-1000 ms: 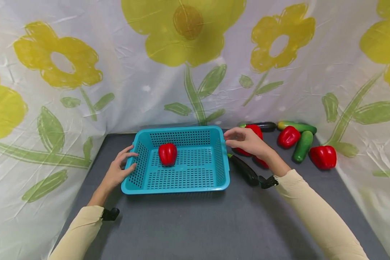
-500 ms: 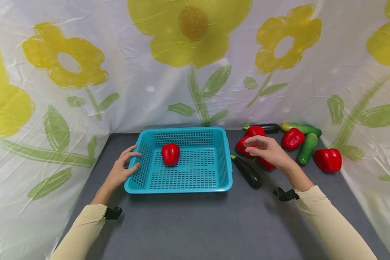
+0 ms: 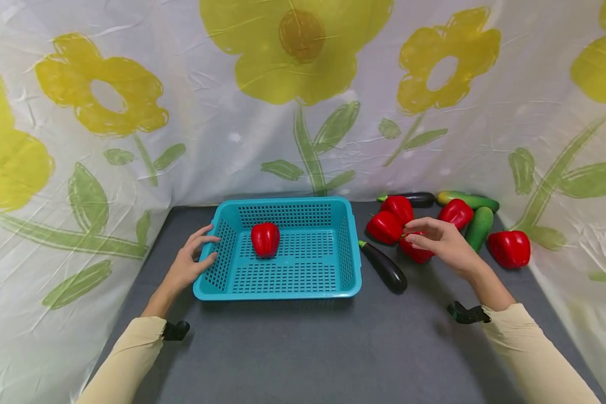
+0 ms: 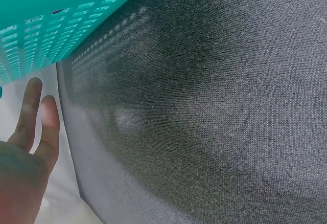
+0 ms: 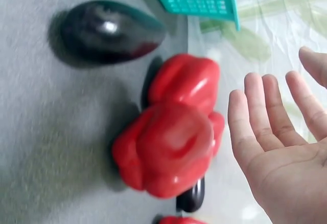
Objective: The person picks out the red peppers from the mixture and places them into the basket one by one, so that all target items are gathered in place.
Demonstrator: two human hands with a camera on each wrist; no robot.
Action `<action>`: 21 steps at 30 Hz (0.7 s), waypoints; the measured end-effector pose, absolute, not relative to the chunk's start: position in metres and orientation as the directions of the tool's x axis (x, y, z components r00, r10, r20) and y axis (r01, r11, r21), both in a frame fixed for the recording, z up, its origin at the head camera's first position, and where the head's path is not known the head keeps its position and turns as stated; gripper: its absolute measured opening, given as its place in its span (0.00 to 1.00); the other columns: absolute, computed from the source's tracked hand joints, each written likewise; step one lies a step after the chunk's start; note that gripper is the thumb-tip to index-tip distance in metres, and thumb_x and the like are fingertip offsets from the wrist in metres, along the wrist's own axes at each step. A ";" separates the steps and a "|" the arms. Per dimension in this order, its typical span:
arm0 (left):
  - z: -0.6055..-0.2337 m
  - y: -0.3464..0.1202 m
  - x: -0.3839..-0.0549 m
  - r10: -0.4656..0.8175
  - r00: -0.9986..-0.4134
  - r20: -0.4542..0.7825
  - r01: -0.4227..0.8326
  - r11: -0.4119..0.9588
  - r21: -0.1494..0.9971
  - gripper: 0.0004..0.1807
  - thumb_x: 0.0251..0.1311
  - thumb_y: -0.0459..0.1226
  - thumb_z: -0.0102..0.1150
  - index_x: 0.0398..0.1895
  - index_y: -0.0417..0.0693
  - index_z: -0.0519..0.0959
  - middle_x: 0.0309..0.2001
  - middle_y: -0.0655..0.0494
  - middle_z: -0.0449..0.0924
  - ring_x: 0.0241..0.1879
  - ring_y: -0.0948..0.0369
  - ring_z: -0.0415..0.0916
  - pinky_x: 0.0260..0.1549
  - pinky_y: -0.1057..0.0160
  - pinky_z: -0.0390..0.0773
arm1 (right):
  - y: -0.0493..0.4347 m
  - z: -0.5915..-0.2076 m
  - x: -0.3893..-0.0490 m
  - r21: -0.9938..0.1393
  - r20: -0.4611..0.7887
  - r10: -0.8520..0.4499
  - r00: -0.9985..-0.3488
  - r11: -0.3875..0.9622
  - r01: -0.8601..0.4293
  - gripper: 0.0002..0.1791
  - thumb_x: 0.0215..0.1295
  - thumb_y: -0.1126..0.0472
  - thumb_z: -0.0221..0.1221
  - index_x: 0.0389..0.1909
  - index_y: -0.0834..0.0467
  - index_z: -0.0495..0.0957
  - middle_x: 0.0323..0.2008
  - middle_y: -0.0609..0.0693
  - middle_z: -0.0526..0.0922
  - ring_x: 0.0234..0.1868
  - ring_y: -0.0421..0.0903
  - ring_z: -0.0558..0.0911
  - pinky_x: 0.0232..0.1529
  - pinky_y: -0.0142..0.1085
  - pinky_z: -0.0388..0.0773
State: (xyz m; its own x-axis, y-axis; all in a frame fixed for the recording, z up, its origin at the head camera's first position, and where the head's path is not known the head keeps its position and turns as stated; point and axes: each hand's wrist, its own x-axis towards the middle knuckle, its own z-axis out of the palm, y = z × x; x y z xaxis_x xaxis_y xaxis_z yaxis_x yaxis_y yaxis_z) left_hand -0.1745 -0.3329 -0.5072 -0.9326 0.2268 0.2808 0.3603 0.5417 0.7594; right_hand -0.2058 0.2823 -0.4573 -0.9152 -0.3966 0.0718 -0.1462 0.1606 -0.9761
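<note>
My left hand (image 3: 184,266) rests with loosely spread fingers at the left rim of a blue perforated plastic basket (image 3: 278,295). In the left wrist view, two of its straight fingers (image 4: 49,124) show beside the basket wall (image 4: 51,35). One red bell pepper (image 3: 265,240) lies inside the basket. My right hand (image 3: 446,244) hovers over a red bell pepper (image 3: 415,253), partly covering it in the head view. The right wrist view shows its palm up close, fingers spread, holding nothing, apart from the nearest bell pepper (image 5: 166,147).
Left of the right hand lie an eggplant (image 3: 384,266) and two more bell peppers (image 3: 385,227). Another eggplant (image 3: 418,200), a yellow-green cucumber-like vegetable (image 3: 467,200), a green cucumber (image 3: 480,225) and bell peppers (image 3: 509,249) lie toward the back right. A flowered curtain (image 3: 197,168) hangs behind.
My right hand has moved from the basket's right rim rightward and toward me, over the nearest bell pepper in the group. My left hand has stayed at the left rim. The view shifted slightly.
</note>
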 end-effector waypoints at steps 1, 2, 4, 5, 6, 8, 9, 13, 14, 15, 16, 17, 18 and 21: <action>-0.508 -0.333 -0.175 0.227 -0.932 0.282 0.361 0.541 0.760 0.20 0.68 0.26 0.60 0.62 0.34 0.75 0.77 0.43 0.54 0.60 0.35 0.71 0.49 0.72 0.69 | 0.286 -0.457 -0.206 -0.976 0.076 -0.395 -0.916 0.157 -0.148 0.20 0.72 0.69 0.60 0.61 0.72 0.72 0.52 0.69 0.80 0.51 0.60 0.83 0.50 0.40 0.80; -0.508 -0.334 -0.175 0.226 -0.932 0.282 0.361 0.541 0.759 0.20 0.68 0.26 0.60 0.62 0.35 0.75 0.77 0.43 0.54 0.61 0.36 0.71 0.49 0.71 0.69 | 0.289 -0.457 -0.205 -0.976 0.081 -0.390 -0.917 0.156 -0.152 0.20 0.72 0.69 0.60 0.61 0.73 0.72 0.52 0.67 0.80 0.50 0.59 0.83 0.50 0.40 0.80; -0.509 -0.334 -0.175 0.226 -0.933 0.282 0.360 0.541 0.760 0.20 0.68 0.26 0.60 0.62 0.35 0.75 0.77 0.44 0.54 0.62 0.37 0.70 0.51 0.65 0.72 | 0.296 -0.456 -0.204 -0.975 0.091 -0.376 -0.922 0.156 -0.160 0.20 0.72 0.70 0.60 0.61 0.73 0.72 0.51 0.66 0.81 0.49 0.57 0.84 0.49 0.40 0.80; -0.509 -0.334 -0.175 0.226 -0.933 0.281 0.360 0.538 0.763 0.20 0.68 0.26 0.60 0.62 0.35 0.75 0.77 0.44 0.54 0.62 0.37 0.69 0.53 0.60 0.73 | 0.299 -0.455 -0.204 -0.975 0.093 -0.369 -0.925 0.154 -0.159 0.20 0.72 0.70 0.60 0.61 0.74 0.72 0.51 0.65 0.81 0.48 0.55 0.84 0.49 0.40 0.80; -0.509 -0.334 -0.175 0.227 -0.932 0.281 0.361 0.534 0.765 0.20 0.68 0.26 0.60 0.62 0.34 0.75 0.77 0.43 0.54 0.63 0.37 0.69 0.53 0.54 0.74 | 0.303 -0.454 -0.203 -0.975 0.094 -0.360 -0.928 0.156 -0.160 0.20 0.72 0.70 0.60 0.61 0.73 0.72 0.51 0.65 0.81 0.48 0.54 0.84 0.49 0.39 0.80; -0.510 -0.333 -0.176 0.225 -0.932 0.283 0.361 0.525 0.771 0.20 0.67 0.25 0.60 0.62 0.34 0.75 0.77 0.43 0.54 0.65 0.37 0.66 0.54 0.42 0.72 | 0.308 -0.454 -0.203 -0.973 0.099 -0.344 -0.934 0.162 -0.163 0.20 0.72 0.70 0.60 0.61 0.74 0.71 0.52 0.65 0.81 0.49 0.53 0.84 0.49 0.38 0.80; -0.510 -0.333 -0.176 0.225 -0.932 0.283 0.361 0.520 0.774 0.20 0.67 0.25 0.60 0.61 0.34 0.75 0.77 0.42 0.53 0.65 0.37 0.65 0.54 0.38 0.71 | 0.311 -0.454 -0.203 -0.973 0.098 -0.333 -0.938 0.168 -0.161 0.20 0.71 0.70 0.60 0.61 0.74 0.71 0.52 0.65 0.80 0.50 0.53 0.83 0.49 0.38 0.80; -0.509 -0.332 -0.176 0.222 -0.933 0.283 0.358 0.516 0.778 0.19 0.68 0.25 0.60 0.61 0.33 0.75 0.77 0.41 0.53 0.67 0.37 0.62 0.54 0.32 0.68 | 0.318 -0.456 -0.202 -0.961 0.080 -0.282 -0.956 0.232 -0.149 0.21 0.71 0.67 0.62 0.61 0.71 0.73 0.53 0.60 0.81 0.52 0.51 0.82 0.48 0.35 0.80; -0.509 -0.332 -0.176 0.220 -0.934 0.281 0.356 0.519 0.777 0.19 0.68 0.26 0.60 0.61 0.33 0.75 0.77 0.42 0.53 0.67 0.38 0.62 0.54 0.33 0.68 | 0.320 -0.458 -0.202 -0.955 0.075 -0.267 -0.961 0.258 -0.147 0.21 0.71 0.66 0.63 0.60 0.70 0.74 0.53 0.57 0.81 0.52 0.49 0.82 0.48 0.34 0.80; -0.509 -0.332 -0.176 0.219 -0.935 0.278 0.354 0.522 0.776 0.19 0.68 0.26 0.60 0.61 0.33 0.75 0.77 0.42 0.53 0.67 0.39 0.62 0.53 0.34 0.69 | 0.322 -0.460 -0.201 -0.949 0.072 -0.253 -0.965 0.279 -0.144 0.21 0.70 0.65 0.64 0.60 0.68 0.75 0.53 0.55 0.81 0.52 0.47 0.82 0.48 0.33 0.79; -0.510 -0.332 -0.176 0.219 -0.935 0.278 0.353 0.526 0.774 0.19 0.68 0.27 0.60 0.61 0.34 0.75 0.77 0.43 0.53 0.67 0.39 0.63 0.53 0.35 0.69 | 0.323 -0.462 -0.201 -0.942 0.073 -0.249 -0.966 0.300 -0.149 0.22 0.70 0.65 0.64 0.61 0.67 0.74 0.53 0.53 0.82 0.52 0.45 0.82 0.48 0.31 0.79; -0.510 -0.332 -0.176 0.218 -0.935 0.279 0.353 0.528 0.773 0.19 0.68 0.27 0.60 0.61 0.34 0.75 0.77 0.43 0.54 0.67 0.40 0.64 0.52 0.35 0.70 | 0.324 -0.464 -0.200 -0.935 0.074 -0.243 -0.967 0.322 -0.153 0.22 0.70 0.64 0.65 0.62 0.66 0.75 0.54 0.50 0.81 0.52 0.43 0.82 0.48 0.30 0.78; -0.510 -0.333 -0.175 0.217 -0.935 0.279 0.353 0.529 0.772 0.19 0.68 0.27 0.60 0.61 0.34 0.75 0.77 0.43 0.54 0.66 0.40 0.65 0.52 0.36 0.71 | 0.326 -0.467 -0.200 -0.927 0.079 -0.243 -0.967 0.339 -0.161 0.23 0.69 0.64 0.65 0.63 0.65 0.74 0.54 0.48 0.81 0.53 0.41 0.82 0.48 0.29 0.78; -0.511 -0.334 -0.175 0.217 -0.934 0.284 0.357 0.524 0.773 0.19 0.68 0.27 0.60 0.61 0.35 0.76 0.77 0.43 0.54 0.65 0.40 0.66 0.51 0.38 0.72 | 0.328 -0.475 -0.200 -0.917 0.093 -0.266 -0.959 0.352 -0.187 0.27 0.68 0.64 0.66 0.67 0.62 0.72 0.59 0.47 0.78 0.56 0.38 0.80 0.49 0.28 0.77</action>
State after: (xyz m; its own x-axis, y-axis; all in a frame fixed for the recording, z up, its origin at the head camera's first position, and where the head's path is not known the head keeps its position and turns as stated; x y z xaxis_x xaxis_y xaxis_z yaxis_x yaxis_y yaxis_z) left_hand -0.1746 -0.3339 -0.5108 -0.9338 0.2170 0.2844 0.3572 0.5238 0.7733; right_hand -0.1999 0.3276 -0.4752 -0.9594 -0.2661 0.0934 -0.1868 0.3516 -0.9173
